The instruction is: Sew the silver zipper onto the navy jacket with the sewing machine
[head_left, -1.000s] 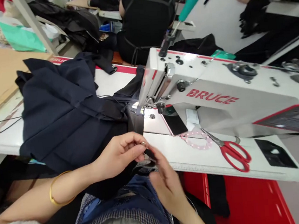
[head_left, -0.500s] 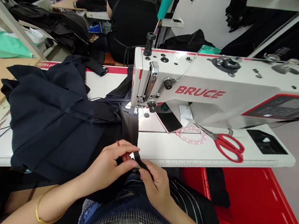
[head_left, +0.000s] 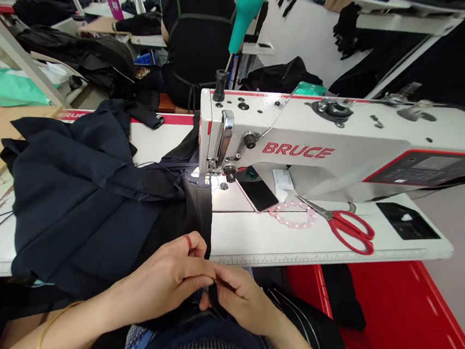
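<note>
One black strip [head_left: 214, 299], pinched by our left hand [head_left: 164, 282] and right hand [head_left: 244, 299], in front of the table [head_left: 242, 231]. Step, we judge: fingering the strip; next calls for a steady pinch.

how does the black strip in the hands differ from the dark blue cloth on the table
The black strip is narrow; the dark blue cloth is far broader. The strip is held between the left hand and right hand, while the cloth lies in folds on the white table. Both are dark.
</note>
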A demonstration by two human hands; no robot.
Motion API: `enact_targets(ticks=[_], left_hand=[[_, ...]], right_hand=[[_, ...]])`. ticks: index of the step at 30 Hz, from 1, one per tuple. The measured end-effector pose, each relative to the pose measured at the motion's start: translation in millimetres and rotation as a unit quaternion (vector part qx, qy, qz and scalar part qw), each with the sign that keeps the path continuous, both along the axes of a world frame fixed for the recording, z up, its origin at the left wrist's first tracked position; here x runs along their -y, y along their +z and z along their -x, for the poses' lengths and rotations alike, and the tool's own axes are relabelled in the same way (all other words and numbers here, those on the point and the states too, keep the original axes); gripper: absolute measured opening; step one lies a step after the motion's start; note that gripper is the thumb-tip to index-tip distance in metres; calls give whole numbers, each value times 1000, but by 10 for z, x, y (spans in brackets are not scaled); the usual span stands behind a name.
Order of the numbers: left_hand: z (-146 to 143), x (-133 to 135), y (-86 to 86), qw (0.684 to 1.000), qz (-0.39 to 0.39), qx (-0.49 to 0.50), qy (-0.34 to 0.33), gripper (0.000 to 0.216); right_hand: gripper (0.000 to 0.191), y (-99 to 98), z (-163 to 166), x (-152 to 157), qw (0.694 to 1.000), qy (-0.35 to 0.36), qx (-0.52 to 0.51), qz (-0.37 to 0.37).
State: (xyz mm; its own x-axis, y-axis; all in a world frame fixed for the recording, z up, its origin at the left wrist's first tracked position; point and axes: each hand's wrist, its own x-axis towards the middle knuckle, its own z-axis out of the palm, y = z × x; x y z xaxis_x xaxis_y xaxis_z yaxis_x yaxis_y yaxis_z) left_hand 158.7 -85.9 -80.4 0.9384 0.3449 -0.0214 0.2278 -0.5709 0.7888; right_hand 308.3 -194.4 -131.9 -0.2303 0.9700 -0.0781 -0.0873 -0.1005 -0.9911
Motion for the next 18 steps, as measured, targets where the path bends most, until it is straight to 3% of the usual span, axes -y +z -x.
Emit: enact_targets(ticks=[3,7,10,14,16,18], left_hand=[[-5,2,-14,1000,-3,-1,0,21],[0,6,-30,999,37,16,1,20],[55,-39,3,997,65,26,22,20],[159,-223,86,991,37,12,127,21],[144,-335,117,989,49,-22,140,22],[51,-443,122,987,82,-45,129,22]], right_hand=[[28,71,-14,-40,996,-20,87,-26],[30,20,-42,-49,977,-50,179,-106],[31,-16,-107,-12,967,-2,215,-141],[33,-51,-209,34,953,90,245,-157],[32,-112,-245,-9,933,101,284,-196],[32,-214,-273,-129,895,32,359,-261]])
